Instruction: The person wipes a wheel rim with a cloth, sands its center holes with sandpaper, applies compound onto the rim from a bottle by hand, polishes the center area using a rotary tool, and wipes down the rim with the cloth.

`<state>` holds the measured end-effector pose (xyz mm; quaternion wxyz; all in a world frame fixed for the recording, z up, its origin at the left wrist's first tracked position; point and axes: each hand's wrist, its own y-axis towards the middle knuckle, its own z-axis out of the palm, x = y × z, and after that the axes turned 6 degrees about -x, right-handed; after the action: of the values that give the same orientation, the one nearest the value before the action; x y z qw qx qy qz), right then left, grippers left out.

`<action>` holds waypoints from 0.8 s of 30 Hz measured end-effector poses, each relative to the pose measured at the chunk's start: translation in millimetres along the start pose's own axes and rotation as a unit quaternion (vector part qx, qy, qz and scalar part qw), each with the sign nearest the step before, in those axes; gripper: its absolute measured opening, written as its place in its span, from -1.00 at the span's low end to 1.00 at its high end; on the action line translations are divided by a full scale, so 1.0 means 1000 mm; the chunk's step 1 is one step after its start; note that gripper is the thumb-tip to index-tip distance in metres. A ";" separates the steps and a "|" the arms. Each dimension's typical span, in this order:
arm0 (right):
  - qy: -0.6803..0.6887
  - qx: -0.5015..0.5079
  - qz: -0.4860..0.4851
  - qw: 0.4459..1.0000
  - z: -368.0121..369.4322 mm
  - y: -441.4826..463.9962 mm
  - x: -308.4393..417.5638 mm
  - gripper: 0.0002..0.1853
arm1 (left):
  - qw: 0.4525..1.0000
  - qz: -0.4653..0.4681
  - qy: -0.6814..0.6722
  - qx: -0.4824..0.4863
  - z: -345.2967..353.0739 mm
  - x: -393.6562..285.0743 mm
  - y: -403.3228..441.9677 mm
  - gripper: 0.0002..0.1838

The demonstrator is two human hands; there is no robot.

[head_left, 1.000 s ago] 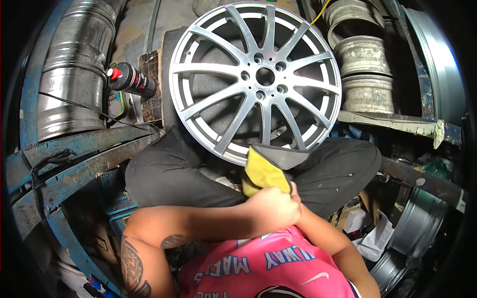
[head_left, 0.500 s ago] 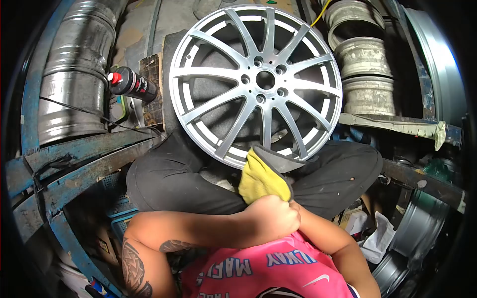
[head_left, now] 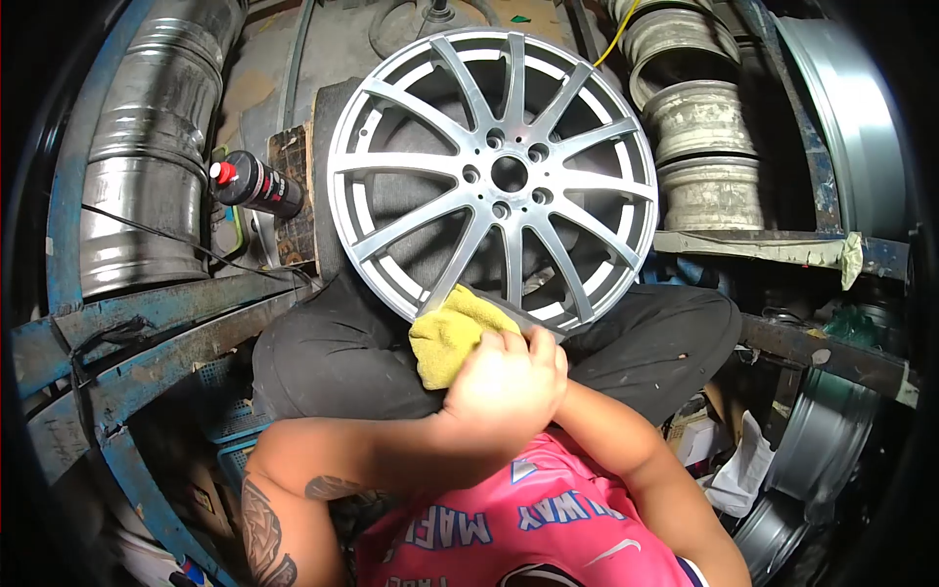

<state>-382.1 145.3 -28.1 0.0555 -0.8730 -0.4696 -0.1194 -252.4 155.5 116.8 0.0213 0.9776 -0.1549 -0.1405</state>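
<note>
A yellow microfibre cloth with a grey reverse side is bunched at the lower rim of a silver multi-spoke alloy wheel. My left hand is closed, its fingers curled around the cloth's right end. My right forearm comes in from the right and passes behind the left hand, so my right hand and its fingers are hidden. The wheel leans face-up against a dark padded surface in front of my crossed legs. The cloth's upper edge overlaps the end of a lower spoke.
A dark bottle with a red cap lies tilted on a board at the left. Polished steel rims are stacked beyond it. Dull rims form a column at the right. Blue metal frames run along both sides.
The left hand and cloth have moved up and left toward the wheel's lower rim. The cloth has gone from a raised fold to a bunched shape. The whole view has shifted slightly.
</note>
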 end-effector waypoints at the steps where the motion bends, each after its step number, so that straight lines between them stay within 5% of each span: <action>1: 0.005 -0.009 0.003 1.000 0.004 0.004 0.003 -0.55 | 1.000 -0.007 -0.016 -0.007 -0.002 0.008 0.004 -0.77; 7: 0.011 -0.033 0.018 0.999 -0.003 0.010 -0.011 -0.54 | 0.997 -0.007 -0.066 0.031 -0.008 0.004 0.019 -0.84; 11: -0.003 -0.023 0.031 0.999 -0.018 0.051 -0.059 -0.54 | 0.998 -0.021 -0.028 -0.047 0.001 0.016 0.041 -0.82; 14: 0.030 -0.012 0.046 0.998 -0.033 0.051 -0.077 -0.54 | 0.970 0.017 -0.190 -0.151 -0.007 0.031 0.052 -0.84; 16: 0.087 -0.005 0.082 0.993 -0.056 0.023 -0.084 -0.54 | 0.902 0.065 -0.393 -0.166 -0.014 0.024 0.051 -0.85; 18: 0.158 0.008 0.144 0.977 -0.091 -0.018 -0.091 -0.53 | 0.774 0.047 -0.611 -0.159 -0.019 0.007 0.045 -0.88; 22: 0.245 0.004 0.250 0.937 -0.148 -0.060 -0.096 -0.53 | 0.623 0.096 -0.767 -0.124 -0.012 -0.014 0.028 -0.89; 24: 0.233 -0.023 0.223 0.946 -0.153 -0.047 -0.095 -0.53 | 0.593 0.080 -0.795 -0.098 -0.011 -0.020 0.024 -0.88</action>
<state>-495.3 62.6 93.8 0.1683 -0.9042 -0.2342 -0.3151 -275.1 138.6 135.2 -0.0034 0.4533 -0.1734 -0.8743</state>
